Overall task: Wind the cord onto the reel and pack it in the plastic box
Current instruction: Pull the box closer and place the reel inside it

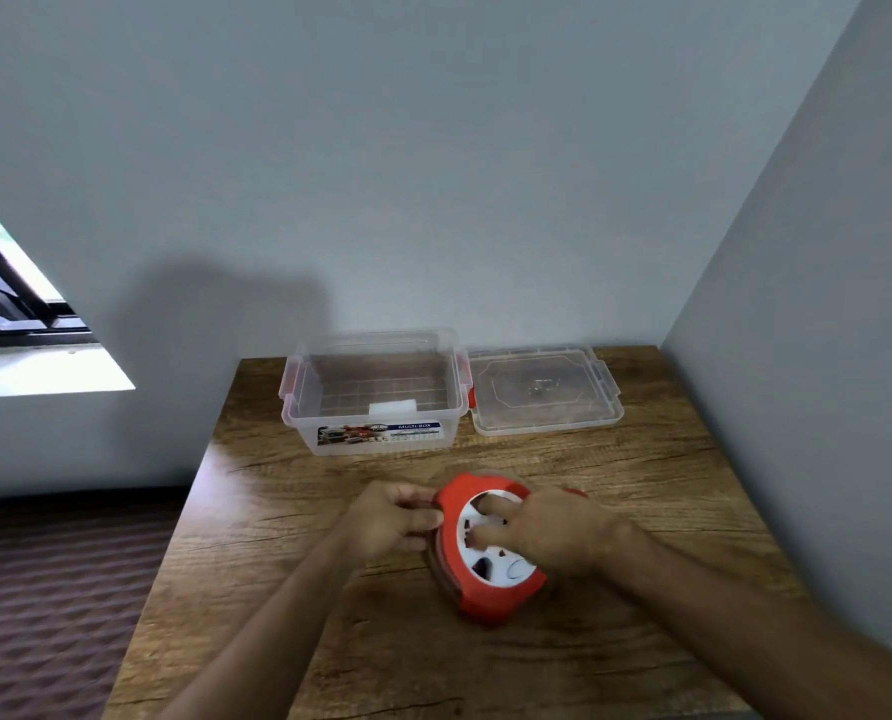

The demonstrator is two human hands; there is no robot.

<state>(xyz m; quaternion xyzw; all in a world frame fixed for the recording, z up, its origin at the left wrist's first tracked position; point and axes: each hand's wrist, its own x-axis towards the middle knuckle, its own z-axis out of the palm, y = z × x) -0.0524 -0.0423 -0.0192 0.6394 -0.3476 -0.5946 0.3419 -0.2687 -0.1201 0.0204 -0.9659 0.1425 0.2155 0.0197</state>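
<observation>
A red cord reel (485, 597) with a white socket face lies flat on the wooden table (329, 641). My left hand (392, 519) grips its left rim, fingers closed around the edge. My right hand (548, 530) rests on the white face, with fingers pressed into it. Dark cord shows in the groove at the reel's left side; its free end is hidden. The clear plastic box (376, 392) stands open behind the reel, with only a small white pad inside.
The box's clear lid (542, 392) lies flat to the right of the box, by the back wall. A grey wall closes off the table's right side. The left table edge drops to a patterned floor (44, 589), and a window (7, 293) is at far left.
</observation>
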